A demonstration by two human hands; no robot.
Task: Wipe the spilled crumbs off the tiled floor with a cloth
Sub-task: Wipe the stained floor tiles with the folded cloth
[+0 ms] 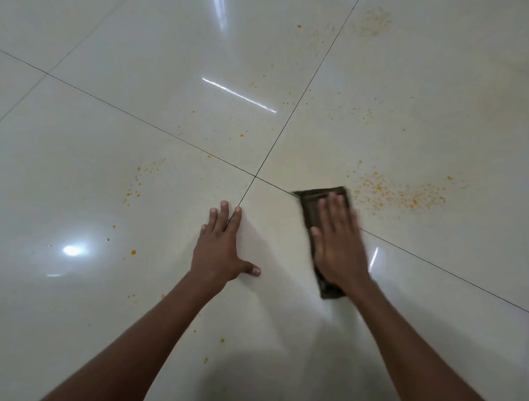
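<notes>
A dark folded cloth (310,204) lies flat on the glossy white tiled floor (160,68). My right hand (339,242) presses on it with straight fingers and covers most of it; the hand looks blurred. Just right of the cloth is a dense patch of orange crumbs (399,194). My left hand (221,244) rests flat on the floor to the left of the cloth, fingers spread, holding nothing. It lies across a grout line.
More orange crumbs are scattered at the left (135,184), near my left forearm (222,340) and faintly at the far right (373,22). Dark grout lines cross near the middle (255,176). Bright light reflections shine on the tiles.
</notes>
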